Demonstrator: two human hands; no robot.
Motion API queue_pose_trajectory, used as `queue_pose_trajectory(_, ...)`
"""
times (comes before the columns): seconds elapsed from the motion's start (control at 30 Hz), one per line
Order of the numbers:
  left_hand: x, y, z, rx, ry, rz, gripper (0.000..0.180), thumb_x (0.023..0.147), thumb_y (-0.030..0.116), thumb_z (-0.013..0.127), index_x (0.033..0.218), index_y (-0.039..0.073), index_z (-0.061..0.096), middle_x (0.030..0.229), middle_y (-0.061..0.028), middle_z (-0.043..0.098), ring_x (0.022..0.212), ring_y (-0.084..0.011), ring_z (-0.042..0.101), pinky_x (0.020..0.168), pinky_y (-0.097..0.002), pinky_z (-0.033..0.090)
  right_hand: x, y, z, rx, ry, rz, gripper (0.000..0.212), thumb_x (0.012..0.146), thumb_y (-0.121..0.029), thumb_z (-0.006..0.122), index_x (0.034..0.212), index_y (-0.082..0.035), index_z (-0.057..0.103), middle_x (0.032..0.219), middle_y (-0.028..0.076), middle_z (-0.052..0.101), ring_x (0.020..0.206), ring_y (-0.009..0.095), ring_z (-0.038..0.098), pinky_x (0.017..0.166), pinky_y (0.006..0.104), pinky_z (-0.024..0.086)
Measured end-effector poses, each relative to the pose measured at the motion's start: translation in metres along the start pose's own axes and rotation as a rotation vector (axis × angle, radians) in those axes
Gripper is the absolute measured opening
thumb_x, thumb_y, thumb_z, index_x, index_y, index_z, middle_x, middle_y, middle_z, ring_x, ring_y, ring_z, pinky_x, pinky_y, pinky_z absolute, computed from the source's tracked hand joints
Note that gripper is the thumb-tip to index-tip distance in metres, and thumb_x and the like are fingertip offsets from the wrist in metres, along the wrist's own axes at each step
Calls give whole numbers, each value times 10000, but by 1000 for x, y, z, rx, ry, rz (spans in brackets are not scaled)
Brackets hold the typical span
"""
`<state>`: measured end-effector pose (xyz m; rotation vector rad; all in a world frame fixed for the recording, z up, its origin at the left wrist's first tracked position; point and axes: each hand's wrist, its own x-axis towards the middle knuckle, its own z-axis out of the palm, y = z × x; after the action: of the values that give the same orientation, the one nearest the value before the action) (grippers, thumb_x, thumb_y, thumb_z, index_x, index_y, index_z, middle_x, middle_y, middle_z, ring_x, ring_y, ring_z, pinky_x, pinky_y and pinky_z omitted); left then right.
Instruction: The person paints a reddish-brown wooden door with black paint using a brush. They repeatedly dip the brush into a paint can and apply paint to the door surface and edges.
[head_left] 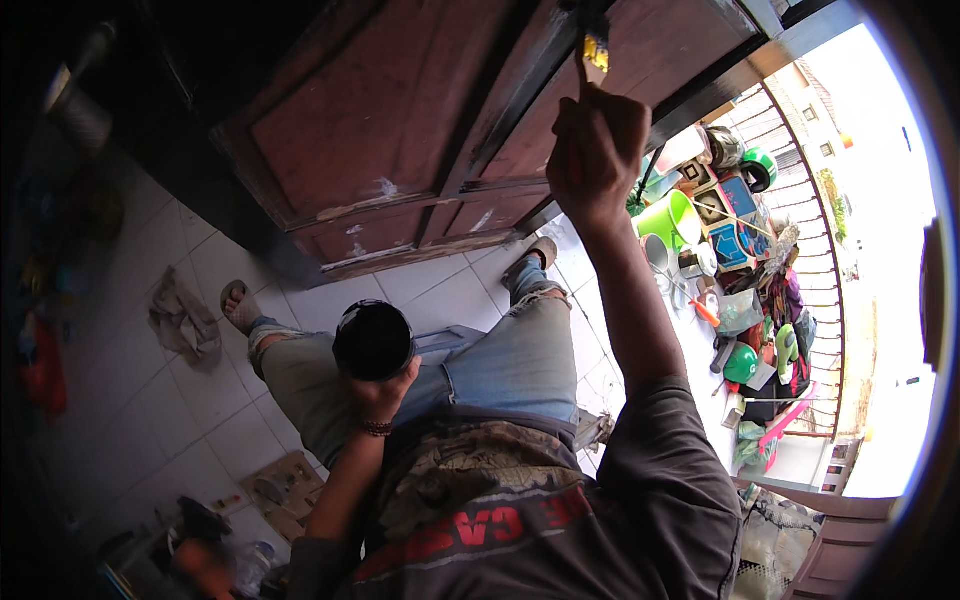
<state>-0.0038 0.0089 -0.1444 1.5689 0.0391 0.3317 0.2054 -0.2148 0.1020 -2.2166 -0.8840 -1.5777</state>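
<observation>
In my raised right hand (600,150) is a paintbrush (596,52), gripped by its handle, its dark bristles up against the wooden door (375,110). The door has reddish-brown panels, with black paint along parts of the frame and pale patches low down. My left hand (385,392) holds a paint can (373,342) of black paint at lap height, over my jeans. Its fingers wrap round the can's near side; the rest of them are hidden behind it.
A crumpled rag (186,318) lies on the white tiled floor (150,400) at left. A flattened piece of cardboard (285,490) is at lower left. On the right, a green bucket (670,220), helmets and piled household goods stand along a metal railing (830,250).
</observation>
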Motion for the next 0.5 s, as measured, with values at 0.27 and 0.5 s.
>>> queue_pose_trajectory(0.27, -5, -33, -2, 35, 89, -27, 885, 610, 178, 914, 1356, 25, 462, 1244, -149, 615, 1116, -270, 642, 976, -400, 518, -153, -29, 34, 409, -584, 479, 95, 824, 55, 650, 832, -40, 647, 900, 142, 588, 788, 314, 630, 662, 399, 519)
queue_pose_trajectory(0.5, 17, 1, -7, 404, 55, 168, 886, 563, 179, 933, 1320, 16, 502, 1260, -170, 571, 1164, -332, 593, 1010, -408, 482, -130, -28, -44, 1041, -292, 1460, 127, 919, -27, 660, 998, -8, 563, 886, 133, 655, 760, 195, 654, 666, 287, 510)
